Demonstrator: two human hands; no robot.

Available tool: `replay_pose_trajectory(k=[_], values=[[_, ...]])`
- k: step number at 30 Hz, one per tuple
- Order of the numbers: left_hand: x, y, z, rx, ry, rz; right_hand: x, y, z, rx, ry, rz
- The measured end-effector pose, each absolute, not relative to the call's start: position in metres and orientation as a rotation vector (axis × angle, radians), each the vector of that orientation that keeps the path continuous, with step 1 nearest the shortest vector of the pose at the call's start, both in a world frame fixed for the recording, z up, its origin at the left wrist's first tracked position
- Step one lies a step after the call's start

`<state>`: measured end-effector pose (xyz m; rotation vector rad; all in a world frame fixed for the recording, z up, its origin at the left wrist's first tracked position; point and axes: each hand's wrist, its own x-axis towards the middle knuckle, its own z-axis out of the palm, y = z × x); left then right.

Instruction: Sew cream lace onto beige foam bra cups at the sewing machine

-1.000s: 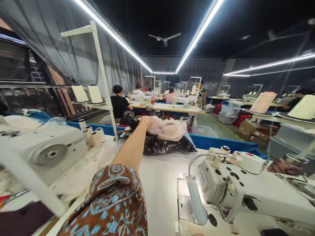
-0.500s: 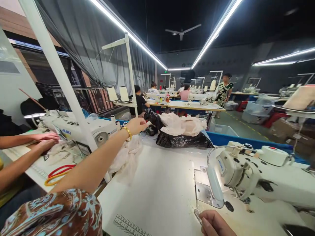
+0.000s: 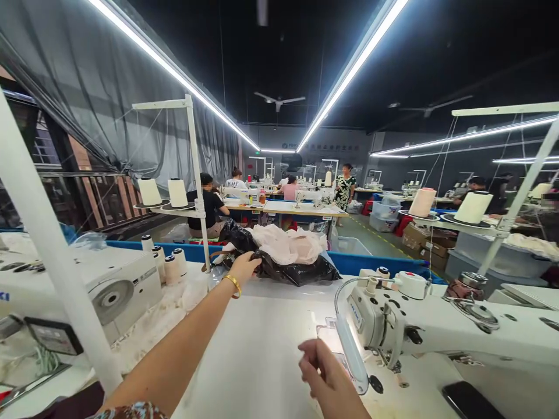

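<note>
My left hand (image 3: 244,269), with a gold bangle at the wrist, reaches forward over the table. Its fingers are closed on the near left edge of a black plastic bag (image 3: 301,272). Pale, thin fabric (image 3: 283,241) lies heaped in the bag's mouth. Nearer to me, my right hand (image 3: 325,372) hovers over the white table (image 3: 248,343), left of the sewing machine (image 3: 406,320). Its fingers are loosely curled, thumb and forefinger apart, and nothing shows between them. The machine's lamp arm (image 3: 349,343) stands just beyond that hand.
To the left is another sewing machine (image 3: 109,291) behind a white post (image 3: 48,233), with several small thread spools (image 3: 170,267) and more pale fabric (image 3: 152,331). Thread cones (image 3: 469,206) stand on a rack at right. Several people work farther back; one person (image 3: 345,187) stands in the aisle.
The view has swung right. My left hand has moved from beside the pale fabric onto the bag's edge. My right hand has lifted off the small item by the needle plate and its fingers have parted.
</note>
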<state>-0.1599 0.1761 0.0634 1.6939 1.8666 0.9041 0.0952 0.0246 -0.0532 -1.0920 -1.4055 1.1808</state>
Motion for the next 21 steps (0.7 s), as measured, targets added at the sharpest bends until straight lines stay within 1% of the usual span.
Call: replay_pose_trajectory(k=[2, 3, 5, 7, 11, 14, 16, 18, 21], values=[[-0.160, 0.174, 0.068, 1.717, 1.859, 0.950, 0.070, 0.052, -0.030, -1.038, -1.401, 1.136], [-0.161, 0.170, 0.070, 1.743, 1.864, 0.949, 0.058, 0.067, -0.021, -1.022, -1.370, 1.061], [-0.163, 0.160, 0.074, 1.820, 1.896, 0.918, 0.038, 0.097, -0.013, -1.020, -1.280, 0.979], [-0.165, 0.151, 0.077, 1.923, 1.952, 0.894, 0.023, 0.123, -0.017, -1.047, -1.214, 0.991], [-0.155, 0.155, 0.078, 2.199, 2.038, 0.827, 0.008, 0.149, -0.045, -1.039, -1.199, 1.015], [-0.136, 0.184, 0.080, 2.353, 2.030, 0.656, 0.007, 0.154, -0.067, -1.025, -1.206, 0.995], [-0.125, 0.210, 0.089, 2.409, 2.026, 0.596, 0.007, 0.156, -0.075, -1.041, -1.212, 0.966], [-0.121, 0.239, 0.109, 2.436, 2.043, 0.627, 0.007, 0.158, -0.078, -1.065, -1.227, 0.927], [-0.130, 0.282, 0.152, 2.415, 2.105, 0.799, 0.006, 0.160, -0.078, -1.087, -1.275, 0.883]])
